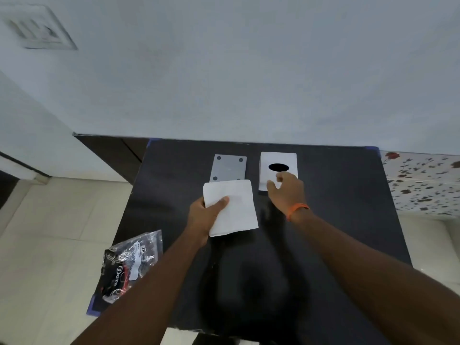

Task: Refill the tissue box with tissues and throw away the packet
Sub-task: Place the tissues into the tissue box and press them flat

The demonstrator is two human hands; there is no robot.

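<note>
My left hand [205, 212] grips a white stack of tissues [231, 207] by its left edge, thumb on top, above the middle of the dark table [336, 207]. My right hand [286, 189], with an orange band on the wrist, reaches over the near edge of the white tissue box [276, 160]; its fingers are apart and hold nothing. The box stands at the back of the table with its black oval slot facing up. Left of it lies the box's grey base plate [229, 168] with dark round feet. The crumpled black-and-clear packet [129, 265] lies at the table's front left corner.
A pale wall rises right behind the table. Light floor tiles spread to the left, with a dark cabinet [112, 153] at the back left. A floral-patterned surface [423, 180] stands at the right edge.
</note>
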